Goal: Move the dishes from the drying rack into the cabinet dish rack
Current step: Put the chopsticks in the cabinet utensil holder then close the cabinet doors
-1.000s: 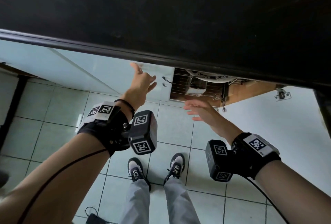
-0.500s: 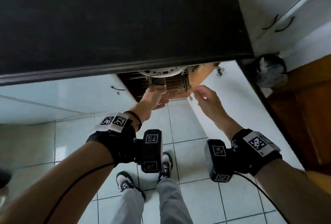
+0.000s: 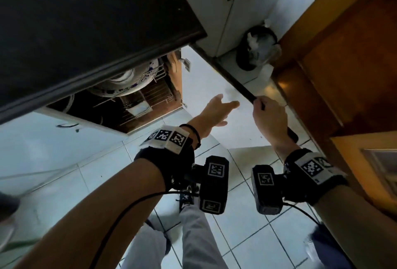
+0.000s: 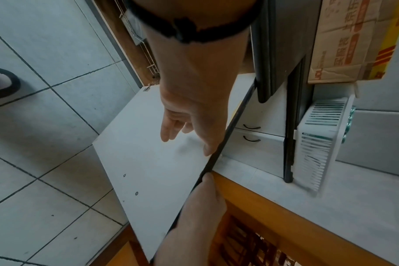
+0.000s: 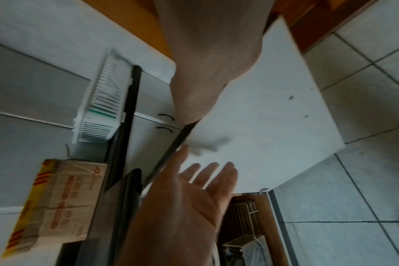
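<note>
- Two hands reach at the open white cabinet door (image 3: 217, 88): right hand (image 3: 269, 118) grips its dark edge, left hand (image 3: 217, 111) spread, holding nothing.
- Cabinet dish rack (image 3: 137, 99) sits half hidden beneath the dark countertop (image 3: 86, 21); plates (image 3: 126, 79) are partly visible inside.
- Pale floor tiles (image 3: 64, 174) lie beyond.

both forearms reach forward and up, bare, each with a black wrist band carrying a boxy camera unit and printed markers. left hand (image 3: 217, 111) open, fingers straight and slightly spread, palm turned toward the right; a thin black band sits round the wrist. right hand (image 3: 269, 118) has fingers curled over the dark edge of the door (image 3: 214, 88), thumb on the near side. hands near each other, apart.
</note>
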### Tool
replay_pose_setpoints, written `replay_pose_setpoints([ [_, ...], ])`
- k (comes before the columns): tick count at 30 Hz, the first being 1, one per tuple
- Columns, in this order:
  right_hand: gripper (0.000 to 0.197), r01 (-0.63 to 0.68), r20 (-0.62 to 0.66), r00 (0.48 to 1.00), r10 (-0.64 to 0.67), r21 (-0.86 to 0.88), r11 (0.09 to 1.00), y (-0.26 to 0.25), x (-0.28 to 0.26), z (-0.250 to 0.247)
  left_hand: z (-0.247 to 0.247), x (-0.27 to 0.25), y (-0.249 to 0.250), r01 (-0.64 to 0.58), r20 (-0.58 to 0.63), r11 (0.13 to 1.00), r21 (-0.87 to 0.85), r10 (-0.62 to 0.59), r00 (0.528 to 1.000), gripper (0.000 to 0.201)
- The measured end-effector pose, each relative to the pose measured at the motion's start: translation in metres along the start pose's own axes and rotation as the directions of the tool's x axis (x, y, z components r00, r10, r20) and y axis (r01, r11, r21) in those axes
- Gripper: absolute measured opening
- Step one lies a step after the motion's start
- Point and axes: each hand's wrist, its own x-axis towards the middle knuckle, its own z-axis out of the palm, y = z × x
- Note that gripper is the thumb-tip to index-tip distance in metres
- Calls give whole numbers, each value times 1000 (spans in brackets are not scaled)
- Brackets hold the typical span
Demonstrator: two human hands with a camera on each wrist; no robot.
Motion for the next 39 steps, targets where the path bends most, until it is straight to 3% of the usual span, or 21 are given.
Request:
replay_pose_setpoints([
  [3,25,62,235,972,-13,-203,977,-8,15,-21,5,1,-8,-10,-2,999,-33,10,1000,75],
  [7,18,189,603,795,-60,-152,970,-30,27,-31,-8,-7,-20,-50,-7,992,-118,50,999,79],
  [12,10,-10,809,586,-37,53,999,-60,10,-6,-50,-34,-58,-23,150,999,-41,29,988,91],
  [15,30,-95,852,519,-71,140,986,-71,-4,22,-73,-54,-84,6,186,1000,-5,-5,982,94],
  [18,29,-70,825,543,-159,233,970,-91,-20,53,-106,-73,-108,-3,176,998,-69,15,984,88],
  [21,25,-79,729,649,-219,350,933,-121,-41,88,-147,-97,-124,-29,139,993,-115,45,989,65],
  [23,28,-115,654,725,-217,425,898,-144,-58,110,-174,-112,-127,-57,62,995,-77,62,996,49],
  [25,35,-175,653,734,-186,447,877,-166,-73,130,-196,-125,-126,-91,-100,996,-10,89,991,36],
  [29,47,-300,740,659,-132,420,856,-209,-95,161,-230,-132,-134,-135,-461,991,25,131,878,23],
  [32,48,-364,742,662,-107,442,820,-236,-99,173,-249,-131,-146,-155,-621,988,25,137,772,22],
  [35,41,-361,735,663,-141,479,800,-250,-96,178,-268,-129,-162,-235,-727,960,-151,53,685,28],
  [37,34,-337,724,670,-166,495,801,-254,-94,182,-278,-128,-175,-278,-774,911,-303,-66,629,27],
  [39,27,-304,705,688,-172,496,813,-258,-90,186,-288,-124,-184,-244,-776,895,-372,-156,610,28],
])
